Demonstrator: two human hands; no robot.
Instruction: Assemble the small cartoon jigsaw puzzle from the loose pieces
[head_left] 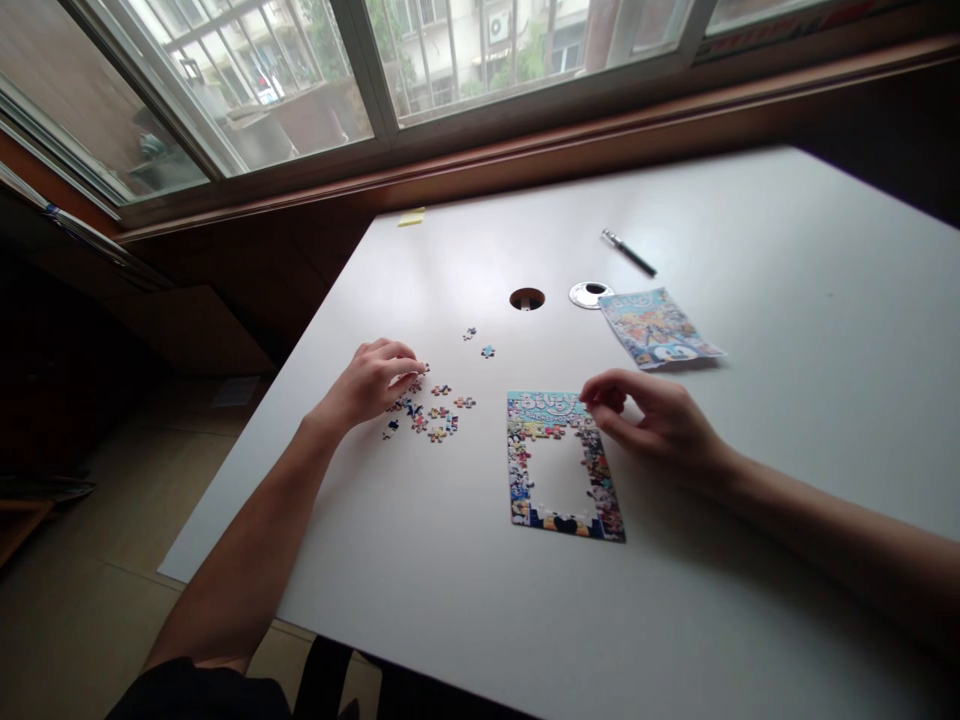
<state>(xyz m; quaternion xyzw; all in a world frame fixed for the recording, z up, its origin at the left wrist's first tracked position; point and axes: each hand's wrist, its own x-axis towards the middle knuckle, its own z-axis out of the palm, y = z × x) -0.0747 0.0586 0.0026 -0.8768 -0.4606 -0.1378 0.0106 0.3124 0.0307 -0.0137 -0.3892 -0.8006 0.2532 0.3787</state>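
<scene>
My left hand (379, 383) is at the left of the white table, fingers bent down over a loose pile of jigsaw pieces (438, 412). Its fingertips close at a small puzzle piece (426, 369) on the pile's far edge. A partly assembled jigsaw puzzle (518, 490) lies flat to the right, its border joined around a bare white middle. My right hand (656, 420) is by the puzzle's top right corner, thumb and fingers curled into a pinch. Whatever those fingers hold, if anything, is too small to make out. Two loose pieces (488, 352) lie beyond the pile.
A printed picture sheet (652, 325) with matching artwork lies beyond my right hand. Behind it are a pen (630, 253) and a round silver grommet cover (590, 295). A cable hole (526, 299) opens in the white table (450, 600). Windows line the far side.
</scene>
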